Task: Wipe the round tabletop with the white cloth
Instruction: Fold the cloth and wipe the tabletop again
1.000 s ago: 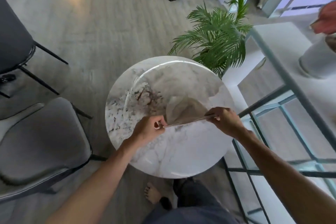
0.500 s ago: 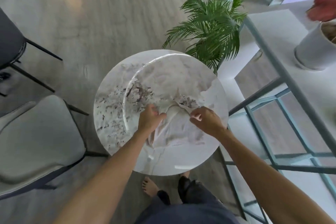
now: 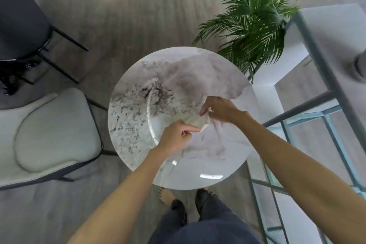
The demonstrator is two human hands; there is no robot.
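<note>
Both my left hand (image 3: 176,136) and right hand (image 3: 219,110) pinch the small bunched white cloth (image 3: 198,122), lifted just above the round marble-patterned tabletop (image 3: 138,125) right of the frame's centre. I judge I am gathering it into a pad; next I must press it flat and sweep.

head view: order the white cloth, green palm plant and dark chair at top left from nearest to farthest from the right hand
1. White cloth: pinched in the right hand, over the tabletop.
2. Green palm plant: beyond the table, upper right.
3. Dark chair: far across, top left.
</note>
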